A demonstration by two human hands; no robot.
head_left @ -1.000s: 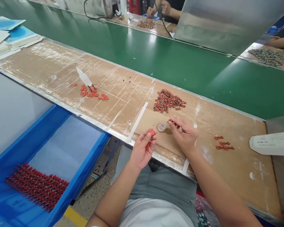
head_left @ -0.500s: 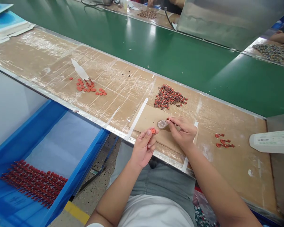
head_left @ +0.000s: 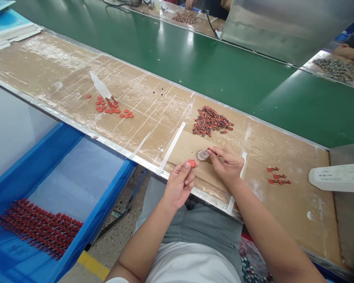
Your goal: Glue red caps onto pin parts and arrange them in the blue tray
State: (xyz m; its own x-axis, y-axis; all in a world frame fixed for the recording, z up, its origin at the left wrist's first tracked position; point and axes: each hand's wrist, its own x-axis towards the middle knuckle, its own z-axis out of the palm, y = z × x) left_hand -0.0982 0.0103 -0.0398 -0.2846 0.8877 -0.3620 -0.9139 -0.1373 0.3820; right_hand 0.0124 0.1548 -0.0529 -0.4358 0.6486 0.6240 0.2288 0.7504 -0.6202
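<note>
Between thumb and fingertips, my left hand point(head_left: 181, 181) holds a small red disc point(head_left: 191, 162) above the near edge of the cardboard. My right hand point(head_left: 227, 162) pinches a small dark red piece point(head_left: 209, 150) over a round clear dish point(head_left: 202, 155). Both hands are closed and apart from each other. Behind the dish lies a pile of small red and dark pieces point(head_left: 211, 121). Several loose red discs point(head_left: 107, 108) are to the left, beside a white pointed strip point(head_left: 100, 85). A few joined red pieces point(head_left: 279, 177) rest to the right of my right hand.
A blue bin point(head_left: 106, 200) at the lower left holds rows of red pieces point(head_left: 41, 228). A green belt point(head_left: 165, 59) runs behind the table. A white container point(head_left: 338, 177) lies at the right. Other people's hands and piles of parts show across the belt.
The head view has shifted slightly. Both hands stay in nearly the same place, with the red disc still in my left hand and the small piece still at the dish.
</note>
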